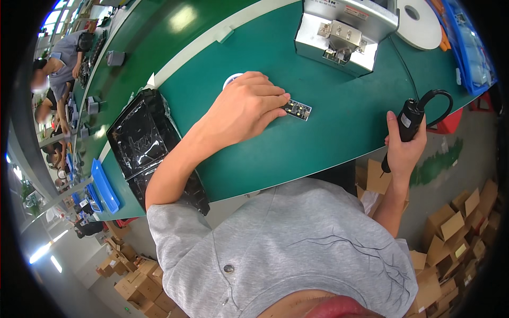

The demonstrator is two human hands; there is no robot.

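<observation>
My left hand is closed over the green bench, its thumb and fingertips pinching one end of a small circuit board. The board's far end sticks out to the right, showing small light-coloured parts. Part of a white round object peeks out behind my knuckles; the rest is hidden. At the right, just off the bench's front edge, my right hand is wrapped round a black electric screwdriver. Its cord loops from the top, and its thin bit points down.
A metal-cased machine stands at the back, beside a white reel and a blue bin. Black plastic packaging lies left of my arm. Cardboard boxes crowd the floor. Several people work at the far left.
</observation>
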